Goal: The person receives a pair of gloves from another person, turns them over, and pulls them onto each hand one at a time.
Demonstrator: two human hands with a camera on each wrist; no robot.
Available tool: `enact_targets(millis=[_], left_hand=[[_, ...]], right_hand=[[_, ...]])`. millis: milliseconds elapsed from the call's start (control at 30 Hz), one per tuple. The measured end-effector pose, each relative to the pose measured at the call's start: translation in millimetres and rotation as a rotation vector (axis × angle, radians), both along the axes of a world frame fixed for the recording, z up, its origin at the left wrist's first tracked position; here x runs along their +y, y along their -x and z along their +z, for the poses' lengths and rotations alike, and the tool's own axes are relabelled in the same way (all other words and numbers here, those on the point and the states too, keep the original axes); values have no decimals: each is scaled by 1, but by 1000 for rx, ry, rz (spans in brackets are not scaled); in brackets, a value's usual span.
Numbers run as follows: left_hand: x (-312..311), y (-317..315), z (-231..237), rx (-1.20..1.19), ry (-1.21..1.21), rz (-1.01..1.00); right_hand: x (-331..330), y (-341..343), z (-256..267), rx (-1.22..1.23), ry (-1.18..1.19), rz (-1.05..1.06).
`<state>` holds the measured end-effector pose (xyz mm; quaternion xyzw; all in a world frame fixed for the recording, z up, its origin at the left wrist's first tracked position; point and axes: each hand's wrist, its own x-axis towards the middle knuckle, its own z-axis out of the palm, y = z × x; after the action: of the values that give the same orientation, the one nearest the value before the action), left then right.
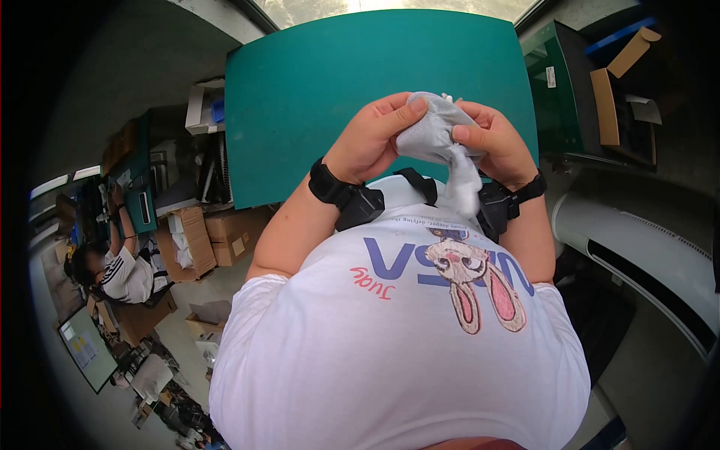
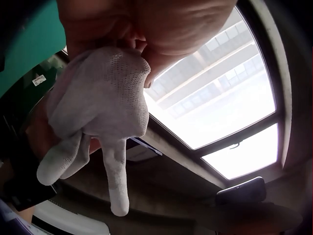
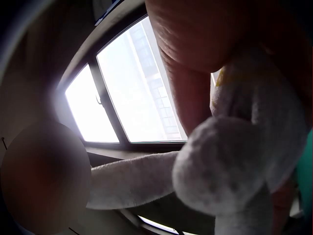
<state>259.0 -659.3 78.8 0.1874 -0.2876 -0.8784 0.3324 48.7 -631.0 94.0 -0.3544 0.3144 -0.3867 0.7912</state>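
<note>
A light grey-white knitted glove point(image 1: 431, 135) is held up over the near part of the green table, close before the chest. My left hand point(image 1: 372, 136) grips one side of it, thumb on top. On the other side my right hand point(image 1: 498, 142) pinches the fabric between thumb and fingers. The glove's limp fingers point(image 1: 465, 187) hang toward the shirt. From below, the left wrist view shows the knitted glove body point(image 2: 102, 93) with several glove fingers dangling. In the right wrist view the glove's rounded fingertip point(image 3: 215, 166) is close to the camera, and a yellow line marks the fabric.
The green table point(image 1: 315, 90) reaches toward a window point(image 1: 405, 9). Cardboard boxes point(image 1: 225, 232) stand left of it; an open carton point(image 1: 606, 105) sits at the right. Farther left another person point(image 1: 124, 277) sits at a desk. A white appliance point(image 1: 637, 262) stands at right.
</note>
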Motion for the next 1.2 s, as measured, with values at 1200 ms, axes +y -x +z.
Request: enact_targets(millis=[1200], left_hand=[[8, -2, 3, 24, 100, 80]], right_hand=[[4, -8, 0, -35, 44, -62]])
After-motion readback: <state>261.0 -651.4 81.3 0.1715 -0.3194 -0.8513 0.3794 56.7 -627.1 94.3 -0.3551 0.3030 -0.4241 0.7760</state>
